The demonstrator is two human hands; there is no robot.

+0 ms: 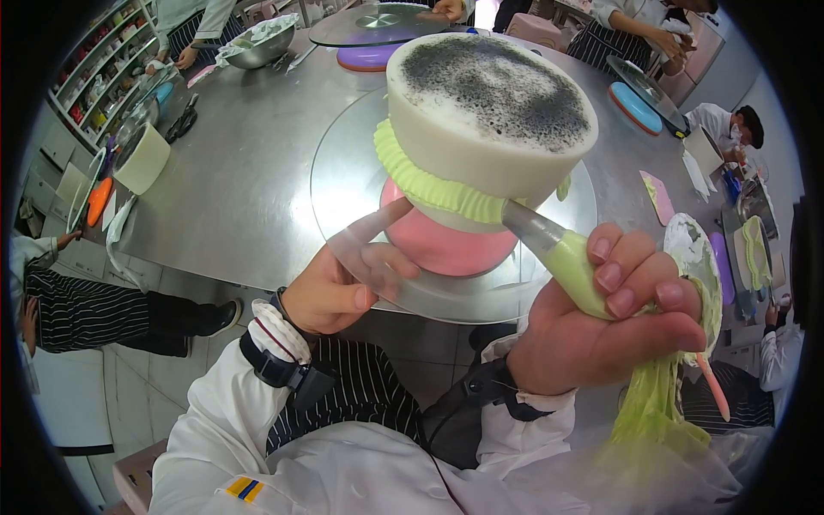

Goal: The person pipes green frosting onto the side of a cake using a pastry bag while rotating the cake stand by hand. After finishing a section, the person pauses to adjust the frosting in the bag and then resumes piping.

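A white round cake form (515, 163) with a black-speckled top stands on a clear glass turntable (348, 146) with a pink base (455, 245). Pale green ruffled piping (429, 187) runs around its lower side. My right hand (592, 322) is wrapped around a piping bag (571, 266) of green cream, and its metal nozzle (532, 228) meets the end of the ruffle. My left hand (335, 279) is at the turntable's near left edge, index finger stretched out and other fingers loosely bent, partly seen through the glass. It holds nothing.
Beside my right hand is a cream-smeared bowl (687, 240) with a pink-handled tool (712, 386). The steel table (240, 189) carries another cake form (142, 160), a metal bowl (264, 47) and a purple-based turntable (373, 58). Several people work around the table.
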